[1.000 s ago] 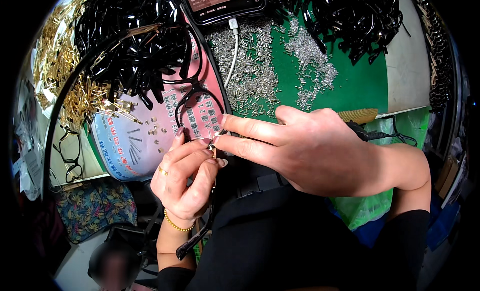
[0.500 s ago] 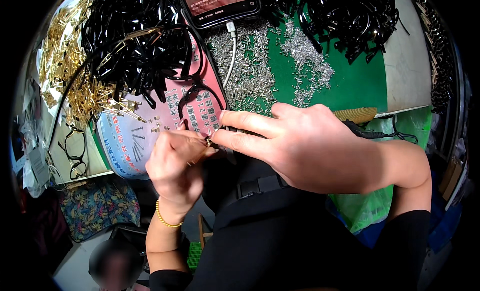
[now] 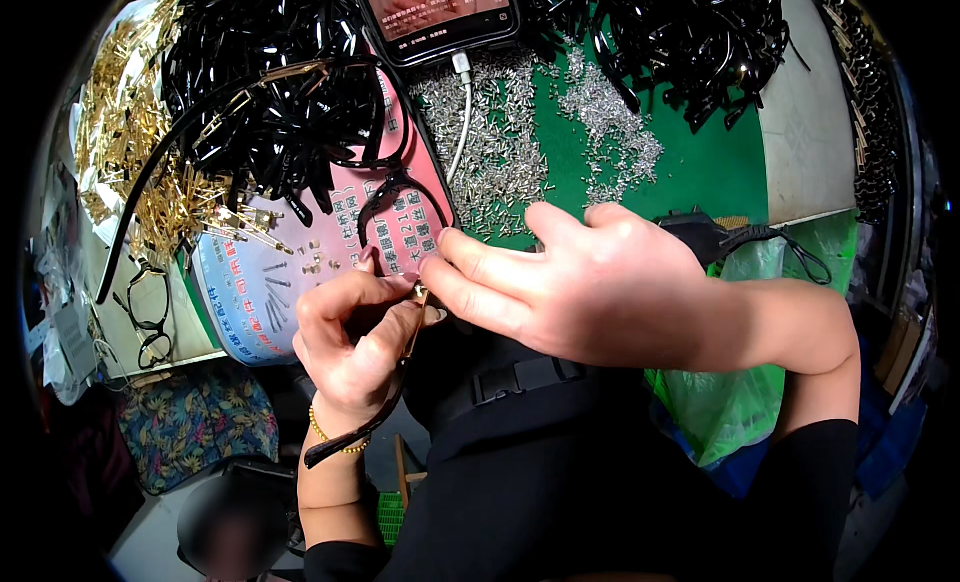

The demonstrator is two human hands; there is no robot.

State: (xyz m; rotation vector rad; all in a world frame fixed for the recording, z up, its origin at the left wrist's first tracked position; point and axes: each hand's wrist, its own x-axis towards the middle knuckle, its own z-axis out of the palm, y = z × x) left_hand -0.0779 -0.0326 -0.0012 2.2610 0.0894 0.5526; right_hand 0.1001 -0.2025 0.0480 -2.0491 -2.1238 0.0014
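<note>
A: What's the layout, big stuff first?

B: Green bench mat [image 3: 720,172] w/ a black heap of temple arms [image 3: 690,32] top right, another heap top left. Phone [image 3: 440,12] on a cable at top centre. Loose silver screws [image 3: 500,152] spread below it, gold hinge bits [image 3: 140,152] far left, and a pink-and-blue printed sheet [image 3: 260,282] under the work.

A: And the hands?

B: Both meet at mid-frame, right over my lap. Left hand [image 3: 350,342] is closed round a dark temple arm [image 3: 370,412]. Its long axis runs down and left, from the fingertips past the wrist; the free end sticks out below the beaded bracelet [image 3: 330,437].

A: Which end matters?

B: Upper end, w/ the small gold hinge piece [image 3: 420,297]. It sits just right of the left grip, touching the right-hand tips.

A: Right hand?

B: Right hand [image 3: 600,282] comes in from the right, thumb and forefinger pinched at that hinge. Can't tell if there's a screw between them, too small. I'd say right is the nearer hand to the joint, left only steadies.
</note>
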